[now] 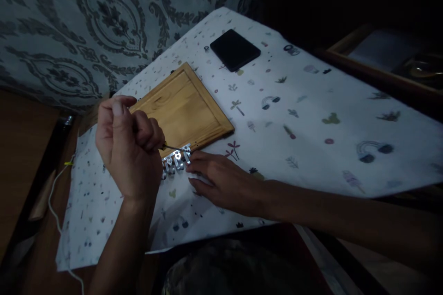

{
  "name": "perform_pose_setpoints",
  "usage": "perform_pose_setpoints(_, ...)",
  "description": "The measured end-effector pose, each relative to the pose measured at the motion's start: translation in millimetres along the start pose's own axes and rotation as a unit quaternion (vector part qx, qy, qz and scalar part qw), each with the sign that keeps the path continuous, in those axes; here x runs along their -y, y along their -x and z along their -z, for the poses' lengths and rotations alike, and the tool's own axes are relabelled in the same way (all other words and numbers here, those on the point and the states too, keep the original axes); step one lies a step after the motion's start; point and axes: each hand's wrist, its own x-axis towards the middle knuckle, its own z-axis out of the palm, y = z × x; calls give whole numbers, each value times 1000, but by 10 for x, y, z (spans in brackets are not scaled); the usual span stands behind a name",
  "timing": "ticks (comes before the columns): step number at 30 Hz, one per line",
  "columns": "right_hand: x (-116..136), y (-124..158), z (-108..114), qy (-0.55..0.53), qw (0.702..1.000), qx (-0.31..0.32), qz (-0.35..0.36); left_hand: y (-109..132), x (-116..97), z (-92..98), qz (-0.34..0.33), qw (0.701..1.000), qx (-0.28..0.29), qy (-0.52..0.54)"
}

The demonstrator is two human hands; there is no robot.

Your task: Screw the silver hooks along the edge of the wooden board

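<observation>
Metal hinge (176, 160) lies at the near edge of the wooden board (187, 106), on the printed cloth (311, 115). Screwdriver (171, 148) tip meets the hinge from the left. Left hand (128, 147) is fisted round the screwdriver's handle, raised just left of the hinge. Right hand (221, 179) lies flat and unclenched on the cloth, fingertips right beside the hinge; contact unclear. Hands close together, hinge between them. Black phone (235, 49) farther back on the cloth, well apart.

Table (346, 101), white printed cloth (104, 212): pine framed rectangular panel (183, 110) just beyond left grip (128, 147); black flat rectangular slab (235, 50) farther beyond.
</observation>
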Motion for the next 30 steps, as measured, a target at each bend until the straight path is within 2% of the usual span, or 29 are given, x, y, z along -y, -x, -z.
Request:
perform_pose_setpoints(6,11,-3,6,4,1000,9,-11,4,16,-14,-10,1000,2,4)
perform_pose_setpoints(14,6,-6,2,5,1000,13,-12,36,-4,-36,9,1000,-8,-2)
perform_pose_setpoints(20,-16,4,-3,-2,1000,13,2,21,-1,-57,-2,1000,15,-13)
perform_pose_setpoints(24,-41,24,-10,0,1000,16,8,49,-14,-79,13,999,-1,-46)
perform_pose_setpoints(30,-68,36,-12,-30,999,6,33,128,11,-131,-16,998,-18,-66)
